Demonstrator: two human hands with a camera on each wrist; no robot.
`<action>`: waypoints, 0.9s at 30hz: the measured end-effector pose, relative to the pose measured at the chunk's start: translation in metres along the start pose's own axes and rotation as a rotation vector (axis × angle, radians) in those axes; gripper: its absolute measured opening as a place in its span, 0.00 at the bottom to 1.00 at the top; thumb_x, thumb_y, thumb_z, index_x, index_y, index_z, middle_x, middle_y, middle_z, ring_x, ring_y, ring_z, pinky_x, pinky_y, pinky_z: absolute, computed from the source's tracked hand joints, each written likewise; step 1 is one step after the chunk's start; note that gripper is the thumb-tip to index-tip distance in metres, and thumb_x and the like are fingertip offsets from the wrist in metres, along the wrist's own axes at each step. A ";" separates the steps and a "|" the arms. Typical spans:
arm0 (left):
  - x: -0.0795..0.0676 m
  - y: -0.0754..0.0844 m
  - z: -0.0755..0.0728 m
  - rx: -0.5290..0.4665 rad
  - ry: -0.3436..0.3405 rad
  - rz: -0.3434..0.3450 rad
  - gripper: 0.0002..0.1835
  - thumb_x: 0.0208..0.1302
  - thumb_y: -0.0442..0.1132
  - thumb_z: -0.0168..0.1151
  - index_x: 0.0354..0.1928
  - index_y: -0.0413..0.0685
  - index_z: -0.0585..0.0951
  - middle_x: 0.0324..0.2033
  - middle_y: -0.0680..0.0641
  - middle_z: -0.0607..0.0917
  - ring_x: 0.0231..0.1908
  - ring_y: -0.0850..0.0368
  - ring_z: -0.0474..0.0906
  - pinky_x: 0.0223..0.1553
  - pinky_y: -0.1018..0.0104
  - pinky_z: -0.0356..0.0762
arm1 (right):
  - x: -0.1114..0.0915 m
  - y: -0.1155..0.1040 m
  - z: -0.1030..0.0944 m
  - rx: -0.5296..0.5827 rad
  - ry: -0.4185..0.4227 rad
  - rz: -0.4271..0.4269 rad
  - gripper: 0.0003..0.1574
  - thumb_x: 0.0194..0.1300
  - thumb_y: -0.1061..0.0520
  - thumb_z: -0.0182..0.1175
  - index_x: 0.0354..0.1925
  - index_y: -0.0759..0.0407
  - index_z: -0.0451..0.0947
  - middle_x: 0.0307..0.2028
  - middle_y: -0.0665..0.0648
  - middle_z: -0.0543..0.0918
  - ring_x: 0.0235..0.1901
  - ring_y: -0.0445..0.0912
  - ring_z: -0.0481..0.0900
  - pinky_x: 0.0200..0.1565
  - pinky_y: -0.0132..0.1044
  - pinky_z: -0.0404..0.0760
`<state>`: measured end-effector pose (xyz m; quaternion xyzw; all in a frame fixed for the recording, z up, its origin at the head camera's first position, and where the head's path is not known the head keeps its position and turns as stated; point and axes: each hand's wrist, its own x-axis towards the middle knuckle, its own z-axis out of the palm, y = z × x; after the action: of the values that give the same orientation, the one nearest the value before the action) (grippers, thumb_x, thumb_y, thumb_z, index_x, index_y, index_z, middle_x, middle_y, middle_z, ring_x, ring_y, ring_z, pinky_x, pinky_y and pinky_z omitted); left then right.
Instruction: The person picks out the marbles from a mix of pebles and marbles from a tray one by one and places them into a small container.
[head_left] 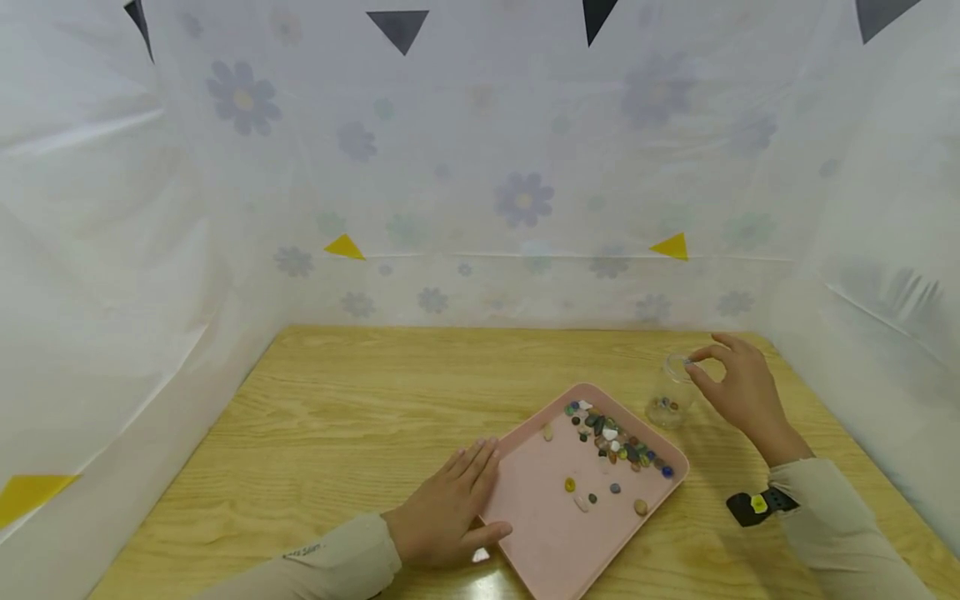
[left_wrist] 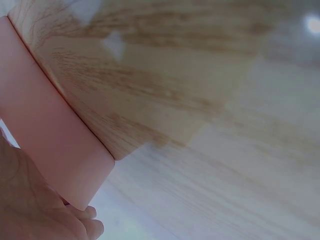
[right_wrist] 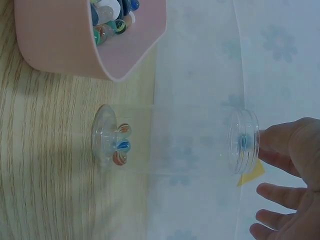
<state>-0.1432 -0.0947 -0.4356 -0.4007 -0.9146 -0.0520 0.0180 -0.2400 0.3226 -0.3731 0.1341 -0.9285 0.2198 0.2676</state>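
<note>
My right hand point(head_left: 738, 387) is at the mouth of a clear jar point(head_left: 667, 390), pinching a small bluish marble point(right_wrist: 245, 142) between thumb and index finger. In the right wrist view the other fingers are spread apart. The jar stands upright, with several swirled marbles point(right_wrist: 123, 145) at its bottom. To its left lies a pink tray point(head_left: 536, 525), with marbles and stones point(head_left: 611, 435) crowded along its far right side and a few scattered across the middle. My left hand point(head_left: 450, 508) rests at the tray's left corner, its fingers straight along the rim.
The wooden table point(head_left: 360, 400) carries the tray and the jar. White flowered sheeting point(head_left: 465, 150) hangs behind the table and along both sides, with yellow triangles point(head_left: 345, 247) stuck on it. On my right wrist is a black band point(head_left: 761, 505).
</note>
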 end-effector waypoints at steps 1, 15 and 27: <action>0.000 0.000 0.000 0.002 -0.002 0.000 0.45 0.72 0.66 0.28 0.73 0.32 0.51 0.73 0.35 0.50 0.73 0.42 0.47 0.71 0.50 0.52 | 0.000 0.000 0.000 -0.001 0.001 -0.001 0.11 0.61 0.61 0.65 0.38 0.69 0.81 0.56 0.81 0.69 0.54 0.77 0.63 0.53 0.73 0.59; 0.000 0.000 0.000 -0.014 -0.008 -0.011 0.45 0.71 0.66 0.28 0.73 0.33 0.51 0.73 0.35 0.49 0.73 0.42 0.46 0.71 0.50 0.51 | 0.000 0.002 0.002 0.005 0.005 -0.014 0.09 0.61 0.62 0.64 0.36 0.69 0.81 0.55 0.80 0.70 0.54 0.76 0.64 0.52 0.72 0.60; 0.001 -0.002 0.007 0.003 0.034 0.013 0.45 0.71 0.67 0.28 0.73 0.32 0.51 0.73 0.35 0.50 0.73 0.44 0.46 0.71 0.49 0.51 | 0.000 0.003 0.003 0.021 -0.024 0.004 0.08 0.62 0.62 0.63 0.37 0.68 0.81 0.56 0.80 0.69 0.55 0.77 0.63 0.54 0.73 0.58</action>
<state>-0.1449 -0.0944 -0.4425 -0.4057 -0.9116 -0.0574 0.0343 -0.2426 0.3239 -0.3767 0.1376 -0.9296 0.2283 0.2544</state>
